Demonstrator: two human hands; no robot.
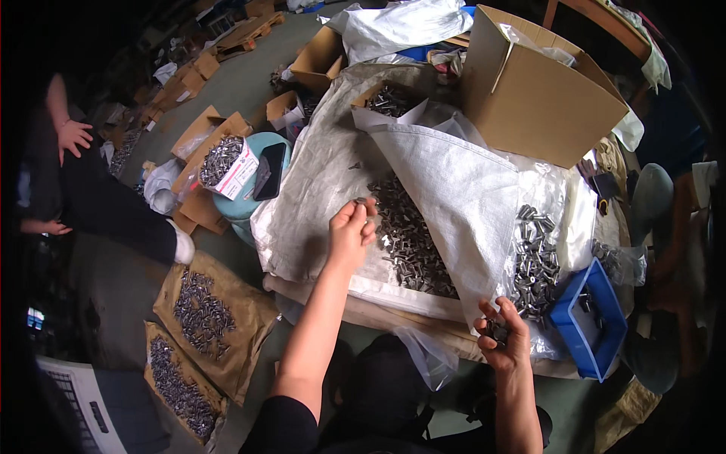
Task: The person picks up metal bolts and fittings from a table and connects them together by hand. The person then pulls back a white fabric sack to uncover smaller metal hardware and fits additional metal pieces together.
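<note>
While reaching over a heap of small grey metal pieces [408,238], the left hand [352,231] is pinching one short cylindrical piece [361,201] between its fingertips, the grip closing tightly around it. The heap is lying on a coarse woven plastic sack [318,174] that is covering the surface, its weave showing as a dull, crinkled white-grey. The right hand [505,334] is cupping a small cluster of the same dark pieces [495,330] in its palm, fingers curling loosely and half open, near the lower edge of the sack. Beside it, a second pile of shinier tubular pieces [535,257] is resting on clear crumpled film, and a rectangular blue plastic tray [597,325] is sitting just to the right. A large brown cardboard box [537,98] is standing open behind. Brown paper sheets [234,333] bearing more metal pieces are lying on the floor to the left.
</note>
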